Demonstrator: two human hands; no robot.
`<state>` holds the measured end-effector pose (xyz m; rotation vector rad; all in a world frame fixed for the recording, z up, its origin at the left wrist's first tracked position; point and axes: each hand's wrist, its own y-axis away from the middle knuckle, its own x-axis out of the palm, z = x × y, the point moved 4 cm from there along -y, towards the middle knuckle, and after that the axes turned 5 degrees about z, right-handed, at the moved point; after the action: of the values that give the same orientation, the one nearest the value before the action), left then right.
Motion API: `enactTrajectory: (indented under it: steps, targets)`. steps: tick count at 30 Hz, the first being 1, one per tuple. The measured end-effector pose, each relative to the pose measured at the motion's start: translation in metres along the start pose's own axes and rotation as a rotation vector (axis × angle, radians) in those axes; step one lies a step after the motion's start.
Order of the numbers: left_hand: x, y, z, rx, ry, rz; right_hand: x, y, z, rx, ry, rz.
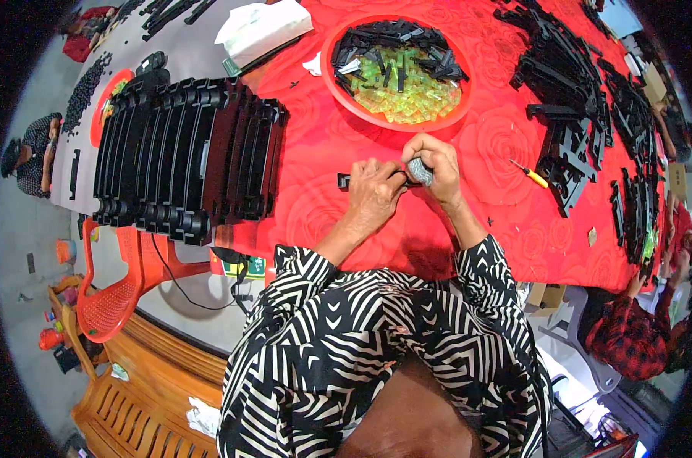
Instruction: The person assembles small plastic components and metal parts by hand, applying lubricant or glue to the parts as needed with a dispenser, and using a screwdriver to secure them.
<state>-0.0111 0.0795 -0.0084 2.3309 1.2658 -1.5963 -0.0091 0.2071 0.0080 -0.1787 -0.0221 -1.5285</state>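
On the red tablecloth in front of me, my left hand (376, 191) is closed on a black plastic part (344, 181), whose end sticks out to the left of my fingers. My right hand (438, 164) grips a tool with a thick, rounded grey handle (420, 172), close beside the left fingertips. The tool's working end is hidden between my hands. Just beyond them stands a red basin (338, 90) holding yellow-green translucent pieces (407, 95) and black plastic parts (380, 38).
Stacked black trays (185, 156) stand on the left, near a white tissue pack (263, 32). A yellow-handled screwdriver (535, 178) lies to the right, before piles of black parts (567, 145). A red chair (121, 286) is at lower left. Other people sit around the table.
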Motion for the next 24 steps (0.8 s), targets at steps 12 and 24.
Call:
enactTrajectory:
  steps: [12, 24]
  targets:
    - [0.001, 0.0, -0.001, 0.031, -0.075, 0.009, 0.004, 0.003, -0.005, -0.117, 0.084, -0.111]
    - [-0.001, 0.009, -0.003, 0.07, -0.028, -0.098, -0.011, 0.039, -0.003, -0.319, -0.381, -0.393]
